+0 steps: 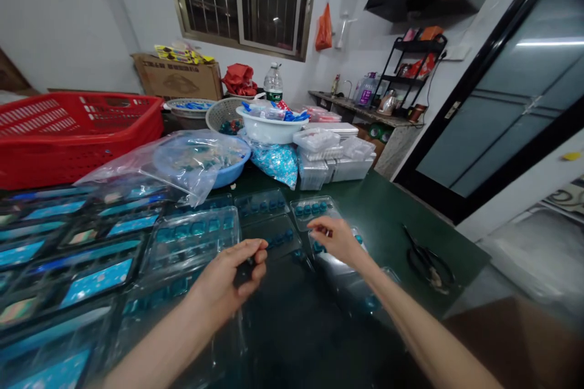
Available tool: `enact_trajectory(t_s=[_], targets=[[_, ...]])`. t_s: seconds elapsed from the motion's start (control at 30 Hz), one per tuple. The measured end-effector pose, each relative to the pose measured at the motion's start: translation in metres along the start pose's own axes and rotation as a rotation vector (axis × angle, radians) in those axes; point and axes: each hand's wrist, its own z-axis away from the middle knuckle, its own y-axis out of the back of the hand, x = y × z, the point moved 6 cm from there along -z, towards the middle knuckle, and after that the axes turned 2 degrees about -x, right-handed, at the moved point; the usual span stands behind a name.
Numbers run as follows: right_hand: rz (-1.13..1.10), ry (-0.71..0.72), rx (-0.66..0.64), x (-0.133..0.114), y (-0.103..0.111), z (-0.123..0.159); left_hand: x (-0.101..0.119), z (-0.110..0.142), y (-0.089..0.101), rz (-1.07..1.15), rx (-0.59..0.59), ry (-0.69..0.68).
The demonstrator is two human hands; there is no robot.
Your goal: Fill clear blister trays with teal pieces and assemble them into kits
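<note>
Across a green desk [381, 213], blue-carded trays [51, 292] look fuller, teal-piece trays [191, 250] unfinished, near curled left hand [230, 273] and right hand [337, 241], grip unclear.

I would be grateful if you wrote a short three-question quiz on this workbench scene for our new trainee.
1. True or false: the red basket stands on the left side of the picture.
2. Which is nearer the scissors, the left hand or the right hand?
3. Choose one: the clear tray just beyond the right hand holds a row of pieces coloured
A) red
B) yellow
C) blue-green

Key:
1. True.
2. The right hand.
3. C.
</note>
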Motion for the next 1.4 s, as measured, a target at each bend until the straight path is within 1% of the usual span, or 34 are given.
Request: enact_trajectory(t_s=[0.07,0.13,0.27,0.4,0.57,0.67,0.73,0.77,0.8,0.87,0.93,0.97,1.03,1.1,1.2,1.27,1.33,1.4], targets=[[0.120,0.038,-0.066,-0.015,-0.013,0.007,0.004,0.001,0.007,-0.023,0.021,-0.019],[0.234,0.054,-0.109,-0.024,-0.024,0.010,0.003,0.003,0.011,-0.045,0.035,-0.023],[0.393,0.077,-0.150,-0.031,-0.042,0.014,-0.007,0.007,0.013,-0.092,0.047,-0.003],[0.452,0.111,-0.164,-0.034,-0.047,0.020,-0.016,0.006,0.014,-0.113,0.030,-0.001],[0.398,0.131,-0.179,-0.037,-0.045,0.021,-0.023,0.003,0.015,-0.166,0.033,0.023],[0.284,0.132,-0.178,-0.045,-0.039,0.021,-0.020,0.007,0.010,-0.308,0.051,-0.007],[0.186,0.153,-0.197,-0.057,-0.036,0.024,-0.016,0.013,0.002,-0.429,0.029,-0.039],[0.084,0.148,-0.215,-0.063,-0.034,0.027,-0.015,0.017,-0.003,-0.481,0.003,-0.046],[-0.061,0.122,-0.235,-0.068,-0.033,0.031,-0.015,0.020,-0.007,-0.525,-0.027,-0.049],[-0.439,0.014,-0.274,-0.075,-0.033,0.040,-0.016,0.027,-0.015,-0.579,-0.071,-0.067],[-0.794,-0.117,-0.282,-0.078,-0.036,0.049,-0.015,0.033,-0.020,-0.597,-0.064,-0.112],[-0.903,-0.165,-0.272,-0.079,-0.038,0.052,-0.015,0.035,-0.020,-0.595,-0.046,-0.133],[-1.049,-0.242,-0.244,-0.080,-0.043,0.057,-0.014,0.037,-0.020,-0.576,-0.019,-0.156],[-1.144,-0.306,-0.247,-0.081,-0.050,0.062,-0.015,0.038,-0.021,-0.535,-0.038,-0.164],[-1.279,-0.364,-0.299,-0.083,-0.061,0.066,-0.017,0.040,-0.027,-0.426,-0.138,-0.138],[-1.334,-0.386,-0.316,-0.083,-0.064,0.068,-0.021,0.042,-0.032,-0.340,-0.198,-0.103],[-1.298,-0.395,-0.310,-0.081,-0.063,0.071,-0.024,0.043,-0.034,-0.266,-0.220,-0.068],[-1.140,-0.353,-0.239,-0.081,-0.053,0.073,-0.028,0.042,-0.034,-0.190,-0.207,-0.024]])
